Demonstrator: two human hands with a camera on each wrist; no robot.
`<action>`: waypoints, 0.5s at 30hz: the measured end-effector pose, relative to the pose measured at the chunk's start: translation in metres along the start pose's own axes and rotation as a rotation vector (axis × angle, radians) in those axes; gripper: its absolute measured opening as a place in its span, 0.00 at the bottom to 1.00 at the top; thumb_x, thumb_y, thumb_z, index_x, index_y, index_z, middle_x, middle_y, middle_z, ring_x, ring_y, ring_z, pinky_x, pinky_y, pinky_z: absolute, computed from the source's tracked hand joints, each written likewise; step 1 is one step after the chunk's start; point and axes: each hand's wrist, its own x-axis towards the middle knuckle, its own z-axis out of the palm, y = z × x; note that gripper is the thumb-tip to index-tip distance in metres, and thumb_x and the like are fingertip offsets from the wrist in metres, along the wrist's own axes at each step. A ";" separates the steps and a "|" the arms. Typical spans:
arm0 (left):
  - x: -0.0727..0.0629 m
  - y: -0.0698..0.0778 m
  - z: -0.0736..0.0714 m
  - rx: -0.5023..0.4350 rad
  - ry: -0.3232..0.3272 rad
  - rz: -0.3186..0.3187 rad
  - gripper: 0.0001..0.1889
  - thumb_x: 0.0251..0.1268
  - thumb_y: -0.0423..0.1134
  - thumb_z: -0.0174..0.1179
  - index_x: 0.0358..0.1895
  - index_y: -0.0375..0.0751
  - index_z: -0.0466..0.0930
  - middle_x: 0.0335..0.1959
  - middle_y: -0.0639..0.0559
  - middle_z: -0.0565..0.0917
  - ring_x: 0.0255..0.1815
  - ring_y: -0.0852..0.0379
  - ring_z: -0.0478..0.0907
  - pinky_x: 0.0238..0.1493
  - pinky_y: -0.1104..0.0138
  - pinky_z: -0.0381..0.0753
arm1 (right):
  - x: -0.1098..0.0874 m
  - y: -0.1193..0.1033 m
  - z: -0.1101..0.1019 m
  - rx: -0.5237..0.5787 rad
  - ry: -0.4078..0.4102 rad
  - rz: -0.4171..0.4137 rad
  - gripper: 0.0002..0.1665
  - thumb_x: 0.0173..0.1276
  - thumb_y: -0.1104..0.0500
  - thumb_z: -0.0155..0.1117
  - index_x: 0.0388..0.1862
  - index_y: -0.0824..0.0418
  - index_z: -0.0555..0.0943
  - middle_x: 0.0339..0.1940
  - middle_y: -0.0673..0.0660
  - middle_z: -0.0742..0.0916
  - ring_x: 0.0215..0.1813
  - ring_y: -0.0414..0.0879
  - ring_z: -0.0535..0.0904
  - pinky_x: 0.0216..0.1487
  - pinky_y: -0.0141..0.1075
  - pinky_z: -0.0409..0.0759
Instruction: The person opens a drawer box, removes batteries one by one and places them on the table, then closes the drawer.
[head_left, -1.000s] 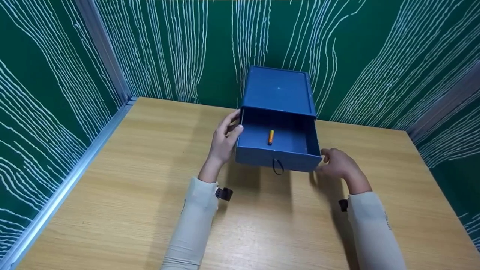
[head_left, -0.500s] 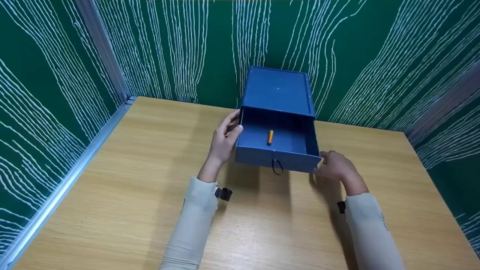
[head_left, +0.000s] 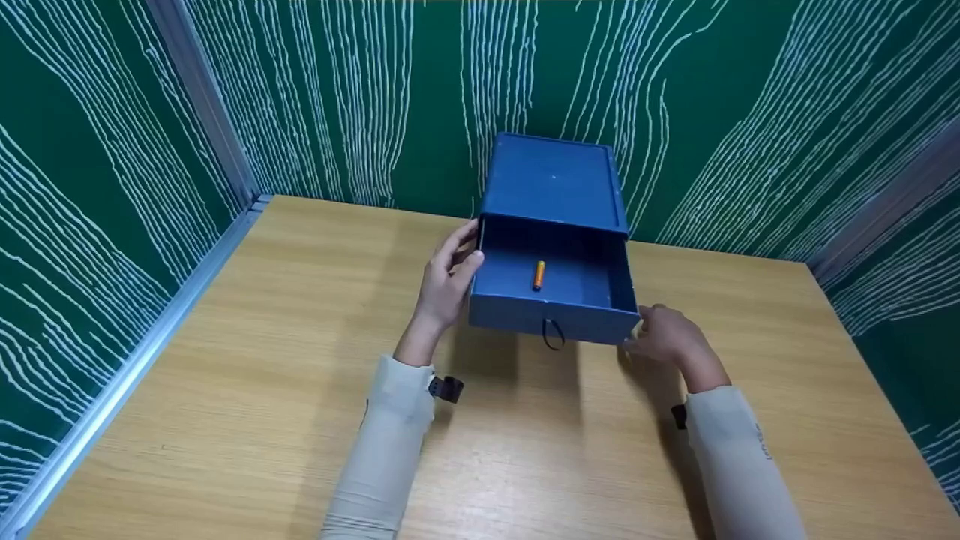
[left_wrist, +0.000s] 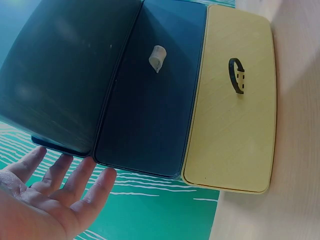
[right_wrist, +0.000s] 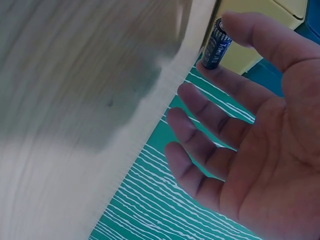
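Note:
A blue box [head_left: 555,180] stands with its drawer [head_left: 555,319] pulled out and a small black loop handle on the front. An orange battery [head_left: 538,275] lies on the drawer floor; in the left wrist view it looks whitish. My left hand [head_left: 442,289] rests against the left side of the box, fingers extended, fingertips touching it in the left wrist view. Beside the drawer's front right corner, my right hand [head_left: 667,335] pinches a second, dark-labelled battery [right_wrist: 216,47] between thumb and index finger. Its other fingers are loosely bent and hold nothing.
The box is on a wooden table [head_left: 262,375], near the back edge. Green walls [head_left: 435,112] with wavy white lines stand behind it and at both sides. In the wrist views the drawer front [left_wrist: 230,125] looks yellow.
My right hand has shifted very slightly left, along with a slight drift of the whole view. The left hand, drawer and orange battery keep their places.

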 end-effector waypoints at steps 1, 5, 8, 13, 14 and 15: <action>0.000 0.000 0.000 0.004 0.000 -0.003 0.29 0.68 0.49 0.50 0.71 0.49 0.64 0.70 0.48 0.68 0.66 0.50 0.67 0.67 0.54 0.66 | 0.000 0.000 0.001 -0.006 0.003 -0.008 0.41 0.59 0.47 0.68 0.67 0.65 0.69 0.42 0.64 0.80 0.40 0.55 0.75 0.36 0.42 0.73; 0.001 -0.001 0.000 0.015 0.001 -0.011 0.29 0.67 0.51 0.50 0.71 0.50 0.64 0.70 0.50 0.68 0.66 0.51 0.68 0.67 0.55 0.67 | 0.001 -0.001 0.004 -0.016 0.016 -0.026 0.34 0.59 0.50 0.67 0.61 0.66 0.74 0.31 0.59 0.77 0.33 0.52 0.73 0.29 0.39 0.68; 0.001 -0.001 -0.001 0.009 0.000 -0.004 0.30 0.67 0.51 0.49 0.71 0.48 0.64 0.70 0.48 0.68 0.66 0.50 0.68 0.67 0.55 0.66 | 0.002 -0.001 0.006 -0.017 0.026 -0.040 0.34 0.59 0.50 0.67 0.60 0.67 0.75 0.32 0.60 0.78 0.33 0.52 0.73 0.30 0.40 0.68; 0.001 -0.002 -0.001 -0.011 -0.010 0.005 0.31 0.66 0.50 0.49 0.71 0.45 0.63 0.69 0.46 0.69 0.65 0.49 0.68 0.66 0.54 0.66 | 0.003 0.000 0.009 -0.024 0.034 -0.046 0.39 0.58 0.47 0.67 0.62 0.70 0.72 0.43 0.65 0.81 0.38 0.56 0.74 0.36 0.44 0.72; 0.000 -0.002 -0.001 -0.012 -0.010 0.004 0.31 0.66 0.50 0.50 0.71 0.45 0.64 0.69 0.46 0.69 0.65 0.49 0.68 0.66 0.54 0.66 | 0.003 0.000 0.009 -0.014 0.028 -0.035 0.39 0.58 0.47 0.67 0.62 0.70 0.72 0.43 0.66 0.81 0.38 0.56 0.74 0.36 0.44 0.71; 0.000 -0.002 -0.002 -0.012 -0.009 0.003 0.31 0.66 0.50 0.50 0.71 0.46 0.64 0.69 0.46 0.69 0.65 0.49 0.68 0.66 0.54 0.66 | 0.003 0.000 0.010 -0.012 0.027 -0.029 0.39 0.58 0.47 0.67 0.62 0.70 0.73 0.43 0.65 0.81 0.38 0.56 0.74 0.35 0.44 0.71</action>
